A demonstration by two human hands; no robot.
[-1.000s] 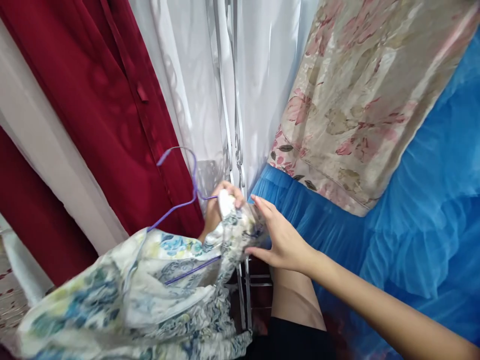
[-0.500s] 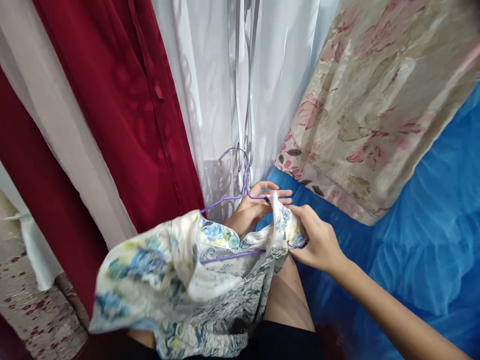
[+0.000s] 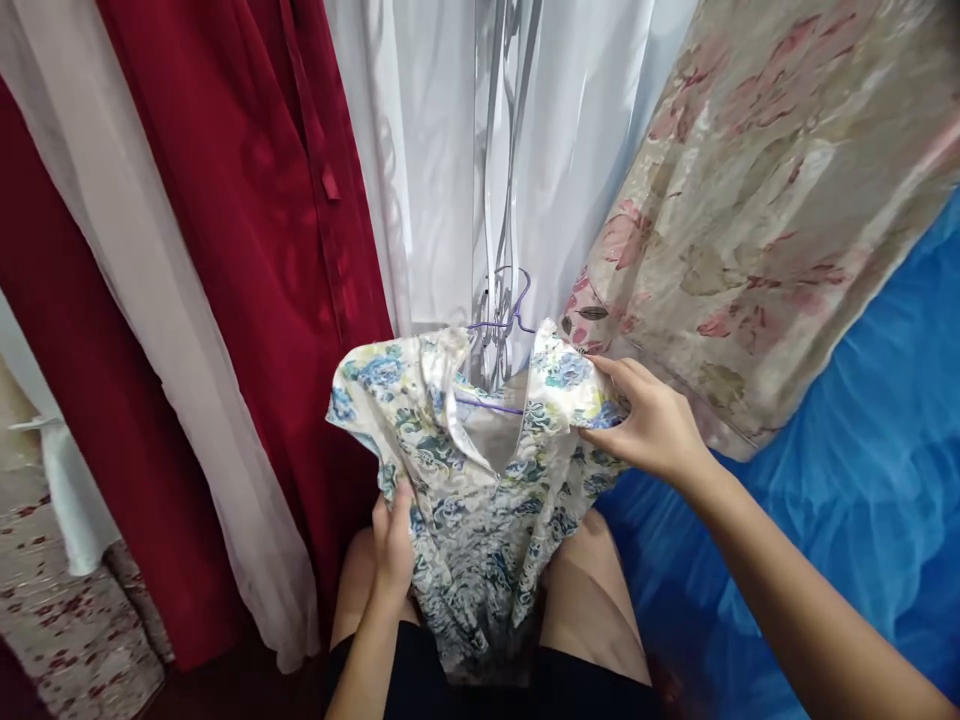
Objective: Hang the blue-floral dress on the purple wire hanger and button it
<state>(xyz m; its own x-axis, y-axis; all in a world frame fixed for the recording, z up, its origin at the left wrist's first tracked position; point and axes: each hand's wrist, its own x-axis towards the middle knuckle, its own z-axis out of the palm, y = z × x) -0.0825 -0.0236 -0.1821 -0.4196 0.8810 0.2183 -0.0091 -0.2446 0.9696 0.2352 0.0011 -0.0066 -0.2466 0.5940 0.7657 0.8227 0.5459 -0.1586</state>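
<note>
Blue-flowered and pale, the garment [image 3: 480, 525] is pinched at one sleeve between thumb and fingers of the right hand [image 3: 660, 425]. At its other side rests the left hand [image 3: 393, 545]; how tightly those fingers close, I can't tell. It sits on a purple hanger [image 3: 517, 312], between the person's knees. Beyond hang red cloth [image 3: 217, 200], white fabric [image 3: 435, 150] and blue tulle [image 3: 855, 490].
</note>
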